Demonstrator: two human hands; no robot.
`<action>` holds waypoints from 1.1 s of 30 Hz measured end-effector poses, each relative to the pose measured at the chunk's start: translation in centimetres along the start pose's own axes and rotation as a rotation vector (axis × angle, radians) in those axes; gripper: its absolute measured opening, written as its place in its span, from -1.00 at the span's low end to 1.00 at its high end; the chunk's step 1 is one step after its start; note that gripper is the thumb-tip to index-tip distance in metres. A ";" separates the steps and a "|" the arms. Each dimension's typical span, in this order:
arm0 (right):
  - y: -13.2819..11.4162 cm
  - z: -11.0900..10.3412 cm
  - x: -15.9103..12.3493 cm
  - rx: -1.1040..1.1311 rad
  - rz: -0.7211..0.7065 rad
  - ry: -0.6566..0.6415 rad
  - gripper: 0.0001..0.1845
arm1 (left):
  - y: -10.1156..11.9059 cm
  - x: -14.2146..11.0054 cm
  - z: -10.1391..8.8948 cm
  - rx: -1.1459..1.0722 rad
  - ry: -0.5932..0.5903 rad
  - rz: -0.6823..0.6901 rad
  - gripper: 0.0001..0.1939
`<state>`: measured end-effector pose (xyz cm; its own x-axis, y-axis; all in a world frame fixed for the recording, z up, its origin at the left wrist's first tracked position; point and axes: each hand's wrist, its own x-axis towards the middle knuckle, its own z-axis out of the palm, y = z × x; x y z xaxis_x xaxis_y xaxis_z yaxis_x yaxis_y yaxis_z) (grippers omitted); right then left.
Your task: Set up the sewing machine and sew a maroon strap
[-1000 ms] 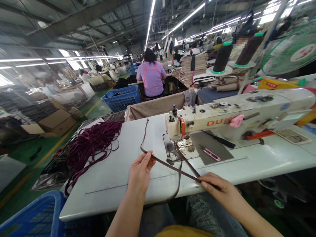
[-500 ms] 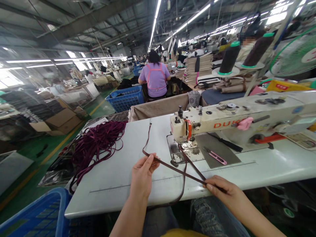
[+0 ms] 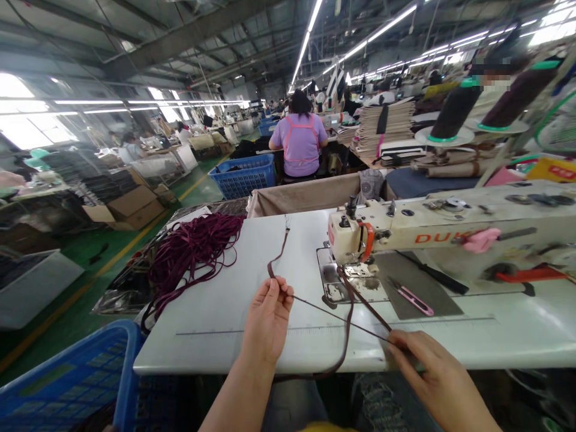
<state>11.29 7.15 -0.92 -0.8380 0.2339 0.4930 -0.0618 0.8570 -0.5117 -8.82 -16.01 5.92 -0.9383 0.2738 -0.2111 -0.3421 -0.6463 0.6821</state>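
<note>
A thin dark brown strap (image 3: pixel 324 309) runs from the far side of the white table (image 3: pixel 234 324) to my left hand (image 3: pixel 269 321), which pinches it at the fingertips. From there it stretches to my right hand (image 3: pixel 427 375), closed on its other part at the table's front edge. A loop of the strap hangs off the edge between my hands. Another stretch leads up under the presser foot of the cream sewing machine (image 3: pixel 450 225).
A heap of maroon straps (image 3: pixel 191 249) lies at the table's left end. Pink thread snips (image 3: pixel 411 297) rest on the machine bed. A blue basket (image 3: pixel 67 381) stands at lower left. A person in a purple top (image 3: pixel 299 141) sits ahead with their back turned.
The view has swung left, so everything sits further right in frame. My right hand has drawn back toward me along the strap; my left hand keeps its pinch.
</note>
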 end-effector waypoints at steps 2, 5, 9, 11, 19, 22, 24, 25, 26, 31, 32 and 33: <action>-0.2 -0.1 0.1 -0.111 -0.086 0.021 -0.86 | 0.0 0.0 0.1 -0.038 -0.031 0.013 -0.70; -0.4 -0.1 0.2 -0.248 -0.199 0.042 -0.91 | 0.2 0.0 0.1 -0.078 -0.097 0.028 -0.71; -0.6 -0.1 0.3 -0.290 -0.243 0.013 -0.92 | 0.4 -0.1 -0.1 -0.124 -0.133 0.026 -0.69; -0.7 -0.1 0.3 -0.292 -0.246 0.016 -0.91 | 0.5 -0.2 -0.1 -0.131 -0.138 0.027 -0.69; -0.3 0.0 0.5 -0.127 -0.093 0.001 -0.85 | 0.6 0.2 -0.4 -0.082 -0.112 0.076 -0.69; 0.0 -0.3 1.0 0.139 0.102 -0.093 -0.74 | 1.1 1.2 -1.4 0.020 0.002 0.144 -0.72; 0.1 -0.7 1.4 0.297 0.248 -0.158 -0.63 | 1.4 1.9 -2.4 0.094 0.104 0.205 -0.68; 0.1 -0.8 1.6 0.355 0.309 -0.178 -0.57 | 1.5 2.2 -2.8 0.126 0.148 0.233 -0.66; 0.0 -1.0 1.8 0.398 0.358 -0.188 -0.53 | 1.6 2.5 -3.3 0.155 0.184 0.256 -0.66; -0.1 -1.2 2.2 0.454 0.439 -0.199 -0.46 | 1.4 2.8 -4.8 0.246 0.261 0.246 -0.70; -0.1 -1.1 2.2 0.449 0.441 -0.194 -0.46 | 1.4 2.8 -5.0 0.249 0.267 0.239 -0.71; -0.2 -1.0 2.2 0.444 0.441 -0.190 -0.46 | 1.3 2.7 -5.1 0.251 0.268 0.234 -0.71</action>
<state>10.03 7.99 0.98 -0.9148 0.3998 0.0585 0.1254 0.4187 -0.8994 -12.10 -19.76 2.62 -0.9803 -0.0757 -0.1824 -0.1269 -0.4663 0.8755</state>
